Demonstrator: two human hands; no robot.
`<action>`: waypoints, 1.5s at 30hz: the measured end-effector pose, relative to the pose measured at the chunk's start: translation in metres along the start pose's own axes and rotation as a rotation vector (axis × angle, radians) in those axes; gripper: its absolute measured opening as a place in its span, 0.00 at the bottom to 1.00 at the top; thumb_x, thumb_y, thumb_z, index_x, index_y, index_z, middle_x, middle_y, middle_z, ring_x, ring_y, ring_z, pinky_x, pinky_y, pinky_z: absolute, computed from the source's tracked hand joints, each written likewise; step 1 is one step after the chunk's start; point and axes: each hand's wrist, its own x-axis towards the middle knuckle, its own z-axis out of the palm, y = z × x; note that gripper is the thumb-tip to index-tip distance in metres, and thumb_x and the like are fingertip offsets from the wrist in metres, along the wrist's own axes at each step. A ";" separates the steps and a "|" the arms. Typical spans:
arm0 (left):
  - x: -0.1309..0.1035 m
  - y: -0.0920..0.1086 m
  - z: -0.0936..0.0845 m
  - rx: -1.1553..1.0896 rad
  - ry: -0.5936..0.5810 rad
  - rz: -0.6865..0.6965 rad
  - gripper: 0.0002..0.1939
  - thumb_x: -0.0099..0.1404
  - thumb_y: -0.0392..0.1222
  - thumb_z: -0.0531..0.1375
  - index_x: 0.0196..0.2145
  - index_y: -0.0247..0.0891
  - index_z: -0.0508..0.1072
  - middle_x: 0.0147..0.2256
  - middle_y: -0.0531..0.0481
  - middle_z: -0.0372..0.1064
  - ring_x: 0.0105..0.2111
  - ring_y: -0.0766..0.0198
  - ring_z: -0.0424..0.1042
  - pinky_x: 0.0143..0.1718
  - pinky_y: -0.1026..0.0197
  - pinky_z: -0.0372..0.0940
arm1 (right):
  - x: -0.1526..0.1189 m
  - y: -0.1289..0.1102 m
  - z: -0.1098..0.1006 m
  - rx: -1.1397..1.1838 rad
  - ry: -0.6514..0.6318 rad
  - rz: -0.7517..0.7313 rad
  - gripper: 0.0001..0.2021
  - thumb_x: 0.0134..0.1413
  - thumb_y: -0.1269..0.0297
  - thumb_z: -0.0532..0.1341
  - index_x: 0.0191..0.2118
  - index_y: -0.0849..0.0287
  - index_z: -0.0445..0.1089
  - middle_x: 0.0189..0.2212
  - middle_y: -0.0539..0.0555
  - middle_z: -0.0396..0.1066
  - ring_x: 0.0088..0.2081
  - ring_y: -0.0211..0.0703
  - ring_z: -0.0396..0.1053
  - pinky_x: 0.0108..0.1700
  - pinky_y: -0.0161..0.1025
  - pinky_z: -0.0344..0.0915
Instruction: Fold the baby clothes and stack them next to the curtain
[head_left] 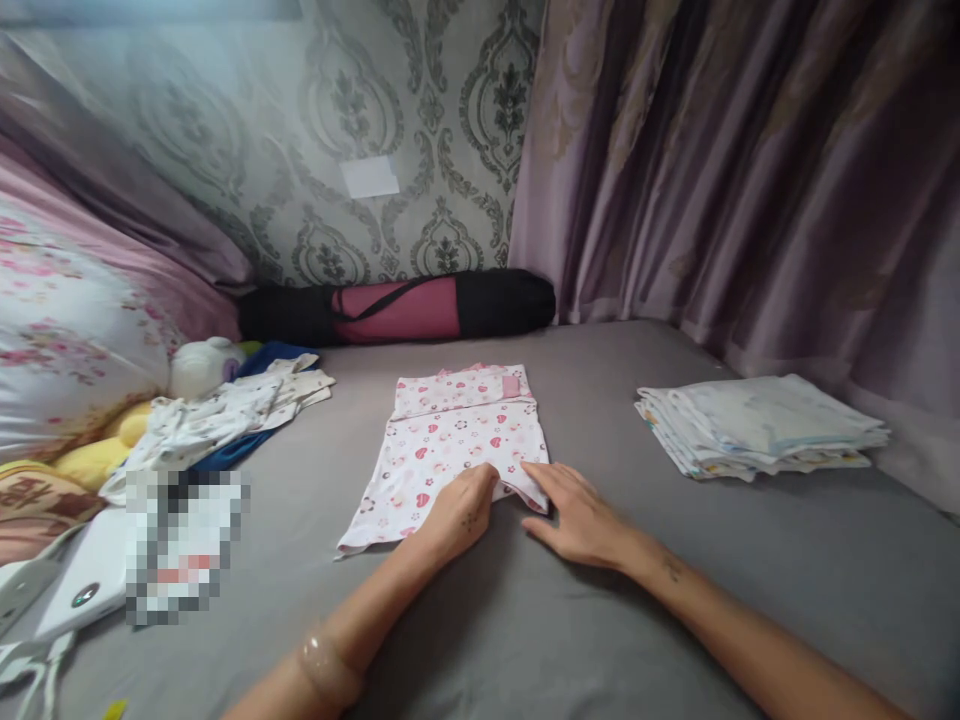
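Observation:
A white cloth garment (450,440) printed with red hearts and small flowers lies on the grey sheet, its far part folded over with a pink patch at the right. My left hand (463,510) is closed on the garment's near edge, around the middle. Beside it, my right hand (574,515) has its fingers apart, with the fingertips touching the near right corner, where the edge is raised a little. The thumb rests lower, near the sheet.
A stack of folded cloths (765,425) lies at the right. Crumpled clothes (217,415), a yellow plush toy (97,460) and a white device (94,570) with cables are at the left. A black and maroon bag (405,308) lies along the wall.

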 end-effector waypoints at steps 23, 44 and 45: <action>-0.094 -0.081 -0.061 0.342 0.003 0.110 0.26 0.65 0.28 0.44 0.58 0.39 0.62 0.54 0.42 0.69 0.55 0.55 0.66 0.54 0.49 0.63 | -0.007 0.038 -0.006 -0.149 -0.090 -0.310 0.28 0.58 0.83 0.45 0.60 0.58 0.63 0.57 0.58 0.67 0.59 0.42 0.64 0.61 0.49 0.61; -0.116 -0.096 -0.135 0.315 0.034 0.169 0.26 0.66 0.31 0.46 0.59 0.41 0.65 0.57 0.46 0.67 0.57 0.59 0.66 0.58 0.56 0.63 | 0.005 0.021 -0.054 -0.266 -0.138 -0.332 0.35 0.48 0.88 0.45 0.60 0.57 0.63 0.57 0.56 0.67 0.59 0.41 0.63 0.63 0.53 0.56; -0.118 -0.093 -0.136 0.312 0.017 0.171 0.26 0.66 0.31 0.46 0.59 0.41 0.65 0.56 0.46 0.67 0.57 0.59 0.66 0.58 0.56 0.63 | 0.003 0.019 -0.056 -0.264 -0.144 -0.330 0.35 0.49 0.88 0.45 0.60 0.56 0.63 0.57 0.56 0.67 0.59 0.41 0.63 0.63 0.53 0.57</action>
